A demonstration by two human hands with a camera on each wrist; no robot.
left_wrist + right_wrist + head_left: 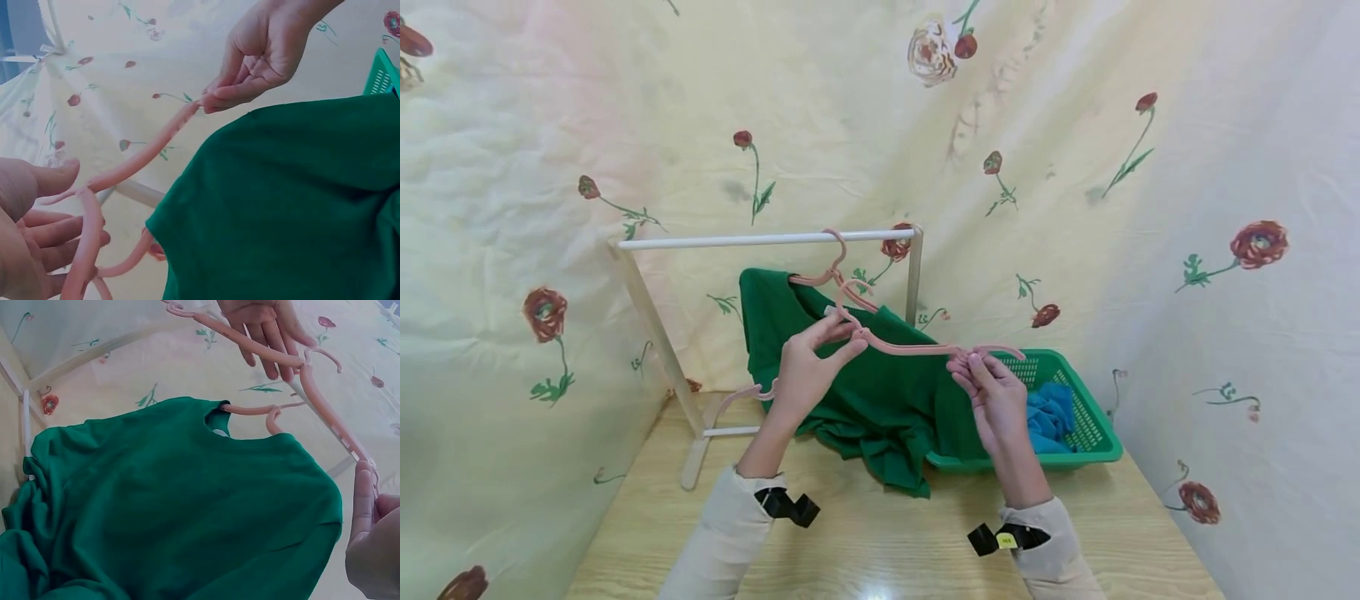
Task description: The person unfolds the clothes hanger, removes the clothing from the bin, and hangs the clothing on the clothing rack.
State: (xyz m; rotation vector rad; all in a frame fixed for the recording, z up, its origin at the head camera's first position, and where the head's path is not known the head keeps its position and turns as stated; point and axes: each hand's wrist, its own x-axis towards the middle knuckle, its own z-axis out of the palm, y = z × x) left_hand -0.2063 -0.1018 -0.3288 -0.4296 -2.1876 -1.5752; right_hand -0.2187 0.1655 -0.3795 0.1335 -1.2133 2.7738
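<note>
Floral backdrop [865,108], pink hanger [910,348] between both hands [807,367] [1000,404]

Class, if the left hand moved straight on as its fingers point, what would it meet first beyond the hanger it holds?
Probably the green shirt, hanging past the left hand and its pink hanger; depth is unclear, so the shirt's own hanger might come first.

Small curtained nook, laundry-corner sort; home or studio, cannot tell. Cream fabric hangings printed with red flowers [850,108] wall the back and both sides. Laundry signs over a pale wood-grain counter [865,542]: white-railed wooden clothes rack [722,241], hung green cloth shirt [887,392], pink plastic hangers [910,349], perforated green plastic basket [1087,408], crumpled blue cloth [1051,417] inside.
</note>
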